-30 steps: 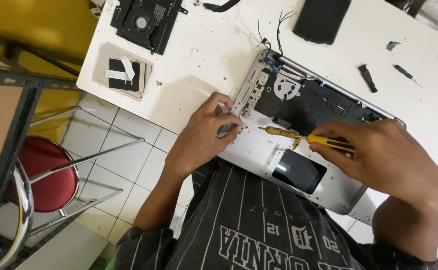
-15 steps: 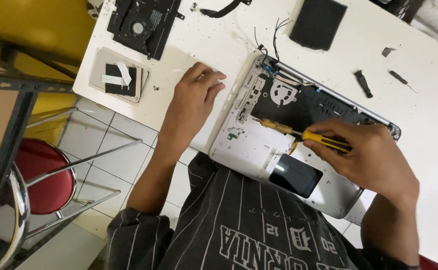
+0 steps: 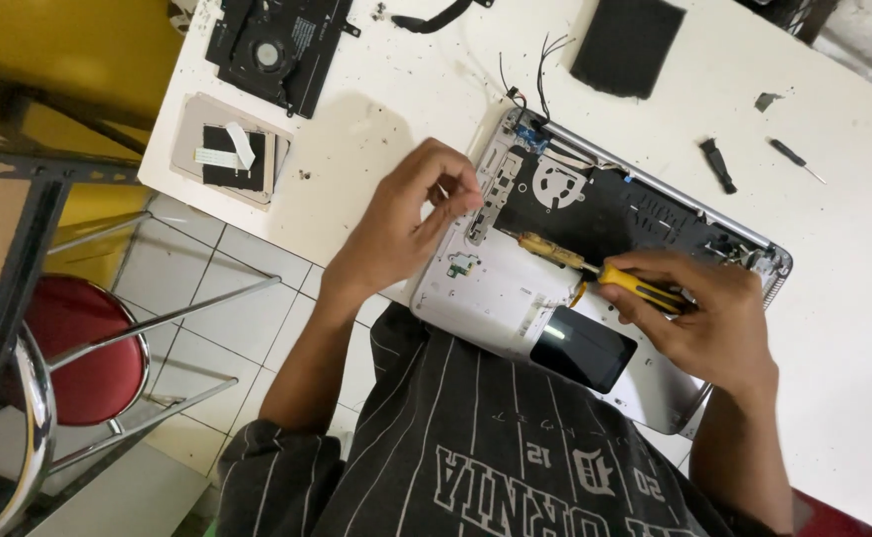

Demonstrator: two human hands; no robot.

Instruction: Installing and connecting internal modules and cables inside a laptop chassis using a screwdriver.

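An opened silver laptop base (image 3: 496, 298) lies on the white table (image 3: 376, 109), its dark inside and black touchpad (image 3: 583, 348) showing. My right hand (image 3: 704, 318) grips a yellow-handled screwdriver (image 3: 635, 286), whose tip rests near the middle of the base. My left hand (image 3: 396, 224) hovers at the base's left edge. Its thumb and fingertips are pinched together, and whether anything tiny sits between them is too small to tell.
A black fan assembly (image 3: 277, 50) and a beige plate with a ribbon cable (image 3: 227, 149) lie at the table's left. A black pad (image 3: 627, 45), a small black part (image 3: 717, 165) and a thin screwdriver (image 3: 796, 159) lie beyond the laptop. A red stool (image 3: 78, 348) stands left of me.
My left hand left the laptop's left edge, reached out over the table, then came back to that edge with fingers pinched. The right hand kept holding the screwdriver in place.
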